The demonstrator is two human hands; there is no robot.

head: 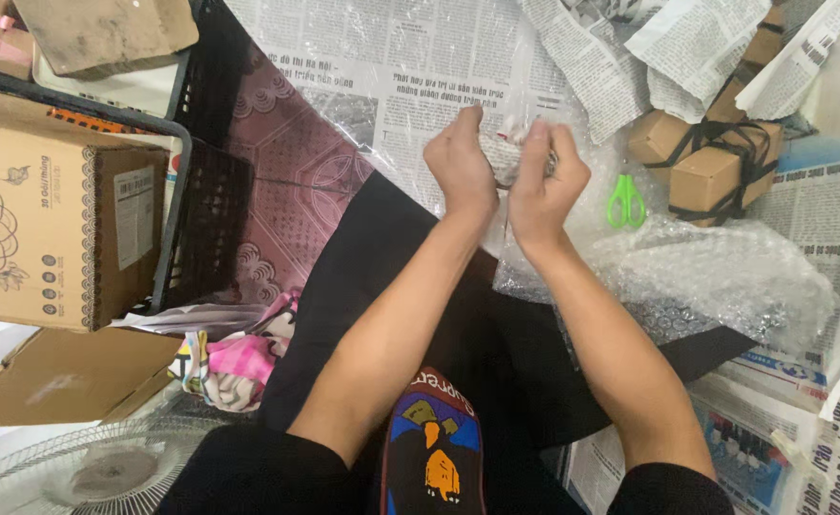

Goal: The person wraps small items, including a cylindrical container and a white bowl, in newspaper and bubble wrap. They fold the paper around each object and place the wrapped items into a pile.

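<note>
At centre frame, slightly above the middle, the left hand [460, 164] and right hand [546, 181] are pressed close together, both closed around a small object wrapped in clear bubble wrap [523, 133]; what the object is cannot be told. Just right of the hands lie green-handled scissors [626, 202], and past them small cardboard boxes [715, 162] bound with black strap. More bubble wrap spreads at right over newspaper [420, 57]. At far left stands a large cardboard carton [52, 229].
</note>
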